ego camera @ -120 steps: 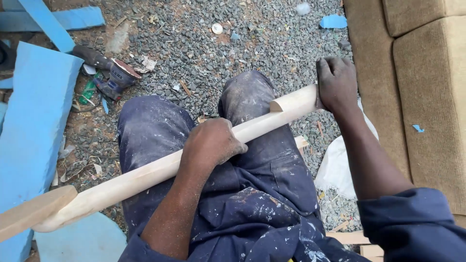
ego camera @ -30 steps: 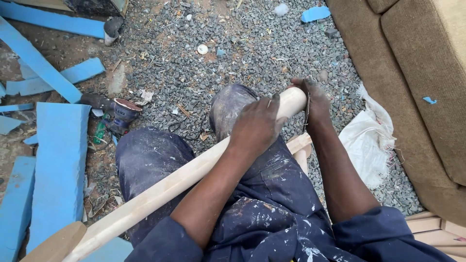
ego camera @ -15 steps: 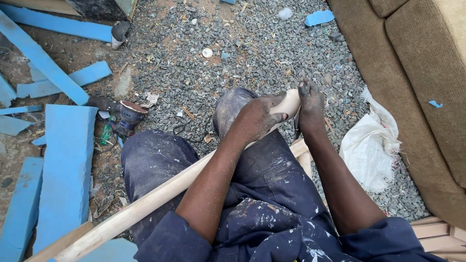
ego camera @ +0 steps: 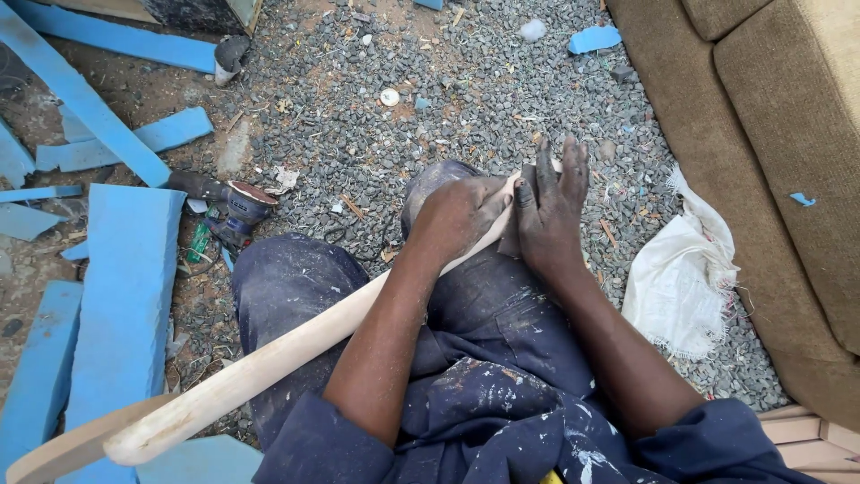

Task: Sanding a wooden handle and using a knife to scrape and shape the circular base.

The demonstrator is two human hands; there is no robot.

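A long wooden pole point(ego camera: 296, 345) lies slantwise across the person's lap, pale and smooth, rounded along its length. Its near end widens into a flat, blunt shape at the lower left corner; its far end sits up over the right knee, mostly hidden under the two hands. The wood is bare and unpainted.

The left hand point(ego camera: 457, 215) curls over the top of the pole near its far end, fingers wrapped down around it. The right hand point(ego camera: 548, 211) lies just beside it, fingers straight and close together, pressing flat on a dark sheet point(ego camera: 512, 235) held against the wood; only a small edge of that sheet shows, so its kind cannot be told.

The person sits on grey gravel point(ego camera: 466, 99) in dark blue work clothes point(ego camera: 502, 376) spattered with pale paint.

No container shows in view. To the left lie blue foam pieces point(ego camera: 125, 287), at least seven of them, long strips and broad slabs. One power sander point(ego camera: 235, 208) rests on the ground among them. One white rag point(ego camera: 676, 278) lies crumpled at the right, just beside a brown sofa point(ego camera: 761, 134). A small white round cap point(ego camera: 390, 97) sits on the gravel farther off, and a few small blue foam scraps lie near the top edge.
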